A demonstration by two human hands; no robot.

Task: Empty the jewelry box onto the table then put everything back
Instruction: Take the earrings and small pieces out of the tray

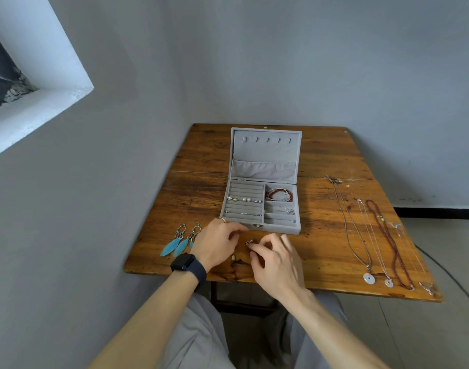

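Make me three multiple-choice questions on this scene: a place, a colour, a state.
1. Where, relative to the jewelry box, do the feather earrings lie? A inside it; B on the table, left of it; C hooked in its lid.
2. The beaded bracelet in the box is: A red; B green; C white.
3. The right hand: A lies flat; B rests in the box; C pinches a small silver piece.
Key: 1 B, they lie on bare wood; 2 A, its beads are red-brown; 3 C, its fingertips close on the piece.
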